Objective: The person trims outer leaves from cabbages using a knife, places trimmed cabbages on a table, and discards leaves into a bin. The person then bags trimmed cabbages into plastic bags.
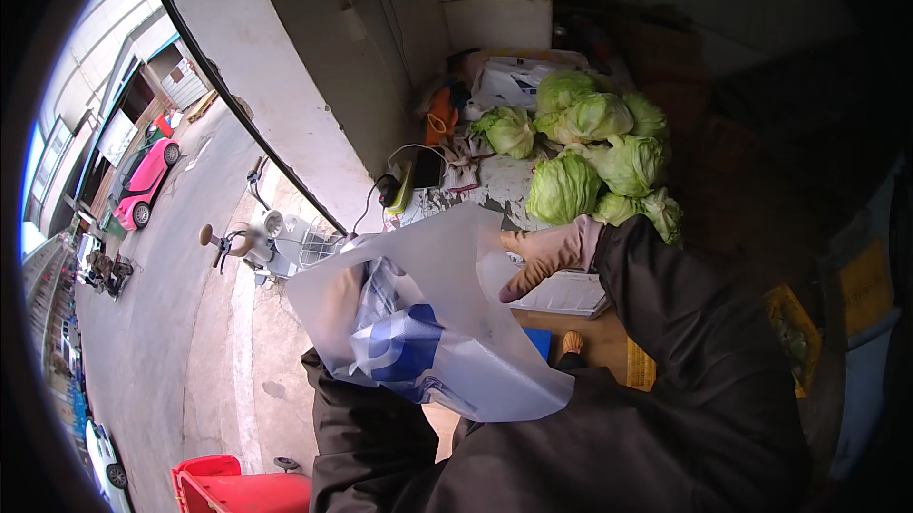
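Observation:
A translucent plastic bag point(463, 342) with blue print spreads across the middle of the view, in front of my body. My left hand point(346, 299) shows blurred through the plastic at the bag's left side and grips it. My gloved right hand point(549, 253) is at the bag's upper right edge, thumb apart; its fingertips are partly behind the plastic, so its hold cannot be told. Just beyond that hand, several heads of iceberg lettuce point(565, 188) are heaped on a worn white tabletop point(499, 188). More white plastic bags point(506, 81) lie behind them.
A phone point(428, 169), a power plug point(389, 188) with cables and knit gloves point(460, 171) lie on the table's left part. A wall edge point(314, 121) stands left of it. Outside are a scooter point(278, 242) and a red bin point(242, 488). Yellow crates point(799, 338) stand right.

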A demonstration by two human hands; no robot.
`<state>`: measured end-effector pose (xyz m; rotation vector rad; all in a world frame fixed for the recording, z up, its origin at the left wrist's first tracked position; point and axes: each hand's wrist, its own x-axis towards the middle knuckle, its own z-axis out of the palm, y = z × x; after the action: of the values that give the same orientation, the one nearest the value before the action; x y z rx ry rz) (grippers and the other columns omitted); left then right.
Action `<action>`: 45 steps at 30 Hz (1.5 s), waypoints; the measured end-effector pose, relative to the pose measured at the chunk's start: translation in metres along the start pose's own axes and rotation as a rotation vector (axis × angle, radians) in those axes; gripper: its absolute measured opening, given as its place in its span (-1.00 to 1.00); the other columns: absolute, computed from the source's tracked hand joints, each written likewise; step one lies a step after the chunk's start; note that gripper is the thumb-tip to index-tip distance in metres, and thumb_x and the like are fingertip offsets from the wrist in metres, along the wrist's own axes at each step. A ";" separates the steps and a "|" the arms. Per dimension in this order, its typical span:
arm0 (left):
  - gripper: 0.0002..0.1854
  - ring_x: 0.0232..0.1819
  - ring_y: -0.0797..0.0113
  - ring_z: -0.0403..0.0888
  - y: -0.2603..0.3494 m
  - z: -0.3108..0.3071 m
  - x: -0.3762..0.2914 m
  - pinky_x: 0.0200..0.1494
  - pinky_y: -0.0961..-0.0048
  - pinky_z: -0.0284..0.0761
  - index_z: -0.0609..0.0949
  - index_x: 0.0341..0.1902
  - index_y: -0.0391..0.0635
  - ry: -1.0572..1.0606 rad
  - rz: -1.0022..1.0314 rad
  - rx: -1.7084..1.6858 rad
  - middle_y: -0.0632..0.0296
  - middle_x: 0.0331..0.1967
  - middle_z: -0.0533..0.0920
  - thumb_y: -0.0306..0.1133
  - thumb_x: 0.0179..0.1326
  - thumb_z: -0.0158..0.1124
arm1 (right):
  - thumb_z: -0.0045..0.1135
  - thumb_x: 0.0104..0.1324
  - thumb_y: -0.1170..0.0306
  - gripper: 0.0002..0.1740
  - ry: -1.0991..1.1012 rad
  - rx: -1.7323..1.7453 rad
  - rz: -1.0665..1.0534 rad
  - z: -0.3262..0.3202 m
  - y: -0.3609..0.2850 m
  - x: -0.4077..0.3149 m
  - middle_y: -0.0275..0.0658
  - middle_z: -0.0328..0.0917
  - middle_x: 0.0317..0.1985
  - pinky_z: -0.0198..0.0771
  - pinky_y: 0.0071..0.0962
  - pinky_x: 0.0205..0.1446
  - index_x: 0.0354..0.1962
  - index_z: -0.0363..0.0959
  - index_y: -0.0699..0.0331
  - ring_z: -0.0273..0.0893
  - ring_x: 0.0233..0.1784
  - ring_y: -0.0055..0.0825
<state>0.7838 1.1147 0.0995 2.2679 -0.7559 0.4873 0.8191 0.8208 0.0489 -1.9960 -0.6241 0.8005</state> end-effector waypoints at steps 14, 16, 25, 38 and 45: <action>-0.53 -0.07 0.34 0.53 -0.110 0.091 -0.089 -0.02 0.46 0.49 0.44 0.13 -0.26 -0.404 -0.494 -0.468 0.15 -0.05 0.55 -0.38 0.16 0.26 | -0.09 0.36 0.08 -0.45 -0.029 1.469 0.041 0.064 0.048 0.014 -0.03 0.56 -0.20 0.44 -0.33 -0.03 -0.01 0.38 0.46 0.54 -0.13 -0.20; -0.56 -0.06 0.34 0.53 -0.121 0.106 -0.103 0.01 0.47 0.47 0.44 0.14 -0.26 -0.383 -0.587 -0.510 0.14 -0.04 0.55 -0.39 0.19 0.22 | -0.01 0.34 0.08 -0.46 0.045 1.576 0.101 0.079 0.048 0.008 -0.08 0.58 -0.21 0.45 -0.34 -0.04 -0.03 0.41 0.46 0.55 -0.15 -0.27; -0.61 -0.10 0.47 0.50 -0.067 0.090 -0.058 -0.10 0.53 0.44 0.42 0.14 -0.22 -0.298 -0.496 -0.959 0.22 -0.18 0.53 -0.40 0.25 0.13 | 0.09 0.32 0.15 -0.69 0.562 1.290 0.240 0.085 0.057 0.019 -0.29 0.60 -0.44 0.35 -0.66 -0.51 -0.27 0.51 0.25 0.49 -0.57 -0.58; -0.41 -0.63 0.49 0.45 -0.092 0.060 -0.058 -0.51 0.60 0.43 0.45 -0.25 -0.38 0.106 -1.055 -1.124 0.28 -0.64 0.48 0.08 0.29 0.03 | -0.04 0.37 0.19 -0.60 0.716 0.900 0.451 0.047 0.078 -0.002 -0.08 0.56 -0.51 0.50 -0.43 -0.45 -0.36 0.46 0.44 0.55 -0.54 -0.37; -0.69 -0.31 0.45 0.61 -0.002 0.131 -0.054 -0.22 0.59 0.50 0.56 -0.14 -0.33 -0.369 -0.907 -1.120 0.16 -0.33 0.66 -0.26 0.31 0.16 | 0.13 0.29 0.35 -0.80 0.532 1.164 -0.009 0.066 0.078 0.030 -0.28 0.57 -0.46 0.48 -0.60 -0.43 -0.34 0.50 0.37 0.54 -0.49 -0.60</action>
<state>0.7604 1.0434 -0.0207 1.3642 -0.0157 -0.6586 0.8003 0.8386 -0.0545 -1.0231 0.1651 0.4073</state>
